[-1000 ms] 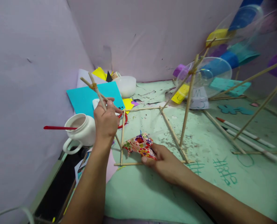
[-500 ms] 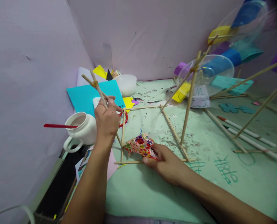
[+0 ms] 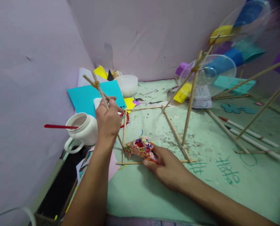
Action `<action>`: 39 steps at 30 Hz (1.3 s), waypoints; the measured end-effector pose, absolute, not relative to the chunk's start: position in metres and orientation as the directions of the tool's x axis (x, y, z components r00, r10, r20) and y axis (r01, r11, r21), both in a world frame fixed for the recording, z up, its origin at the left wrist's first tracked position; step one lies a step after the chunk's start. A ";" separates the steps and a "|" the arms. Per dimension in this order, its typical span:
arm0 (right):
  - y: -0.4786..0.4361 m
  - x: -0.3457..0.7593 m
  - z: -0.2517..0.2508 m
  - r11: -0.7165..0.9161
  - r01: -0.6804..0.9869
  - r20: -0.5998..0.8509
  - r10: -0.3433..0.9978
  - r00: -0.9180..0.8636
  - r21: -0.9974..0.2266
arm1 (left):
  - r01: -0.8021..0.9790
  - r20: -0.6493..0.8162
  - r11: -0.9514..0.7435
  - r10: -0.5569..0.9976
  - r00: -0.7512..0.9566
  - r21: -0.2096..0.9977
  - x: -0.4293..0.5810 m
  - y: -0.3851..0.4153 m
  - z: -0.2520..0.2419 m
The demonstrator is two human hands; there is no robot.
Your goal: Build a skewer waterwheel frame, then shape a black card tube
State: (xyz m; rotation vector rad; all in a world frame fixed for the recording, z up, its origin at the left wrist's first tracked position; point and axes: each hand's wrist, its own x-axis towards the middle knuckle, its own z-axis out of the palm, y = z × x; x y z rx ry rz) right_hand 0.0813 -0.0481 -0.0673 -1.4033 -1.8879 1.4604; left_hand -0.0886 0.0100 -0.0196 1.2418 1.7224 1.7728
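My left hand (image 3: 108, 121) is closed around a pair of thin wooden sticks (image 3: 99, 89), crossed near the top and bound with an orange-brown band. Their lower end meets the left side of a flat wooden stick frame (image 3: 176, 136) lying on the table. In my right hand (image 3: 167, 164) is a hot glue gun (image 3: 140, 148) with a colourful floral covering, its tip pointing left at that joint. A translucent stick shows behind it. The tip's exact contact with the wood is too small to tell.
Left stands a white mug (image 3: 86, 128) with a red stick in it. Blue paper (image 3: 83, 97) lies behind my left hand. On the right, a stick structure carries clear plastic discs (image 3: 208, 77) and coloured paper cups. White-and-red pencil-like rods (image 3: 250, 131) lie on the green table cover (image 3: 135, 194).
The glue gun and my right hand have shifted very slightly, the gun turning a little. My left hand holds the sticks in the same place.
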 end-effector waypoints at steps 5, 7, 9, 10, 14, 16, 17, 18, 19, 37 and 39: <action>-0.046 0.084 -0.073 -0.065 0.433 -0.269 0.862 -0.429 -0.899 | 0.337 0.356 -0.188 0.752 -0.555 0.923 -0.090 0.009 -0.020; -0.045 0.085 -0.073 -0.096 0.402 -0.282 0.856 -0.434 -0.911 | 0.341 0.361 -0.193 0.754 -0.549 0.920 -0.089 0.009 -0.020; -0.042 0.086 -0.072 -0.132 0.353 -0.290 0.848 -0.443 -0.926 | 0.329 0.351 -0.192 0.763 -0.542 0.925 -0.089 0.008 -0.019; -0.041 0.086 -0.071 -0.149 0.324 -0.290 0.847 -0.446 -0.934 | 0.315 0.339 -0.189 0.771 -0.539 0.930 -0.088 0.008 -0.018; -0.035 0.088 -0.068 -0.213 0.227 -0.293 0.855 -0.428 -0.950 | 0.222 0.258 -0.162 0.811 -0.526 0.961 -0.085 0.008 -0.016; -0.034 0.088 -0.067 -0.237 0.208 -0.306 0.850 -0.429 -0.949 | 0.201 0.241 -0.158 0.822 -0.516 0.967 -0.083 0.008 -0.016; -0.034 0.088 -0.067 -0.238 0.208 -0.307 0.849 -0.430 -0.949 | 0.200 0.242 -0.160 0.823 -0.513 0.967 -0.082 0.007 -0.017; -0.035 0.088 -0.067 -0.232 0.212 -0.303 0.850 -0.430 -0.950 | 0.201 0.247 -0.165 0.823 -0.512 0.966 -0.082 0.007 -0.017; -0.035 0.088 -0.067 -0.220 0.216 -0.295 0.855 -0.426 -0.951 | 0.203 0.256 -0.173 0.819 -0.514 0.964 -0.081 0.007 -0.017; -0.039 0.088 -0.075 -0.138 0.286 -0.268 0.832 -0.486 -0.948 | 0.357 0.389 -0.218 0.751 -0.533 0.908 -0.081 0.012 -0.029; -0.039 0.088 -0.076 -0.120 0.303 -0.261 0.836 -0.483 -0.946 | 0.364 0.397 -0.220 0.746 -0.534 0.905 -0.081 0.012 -0.030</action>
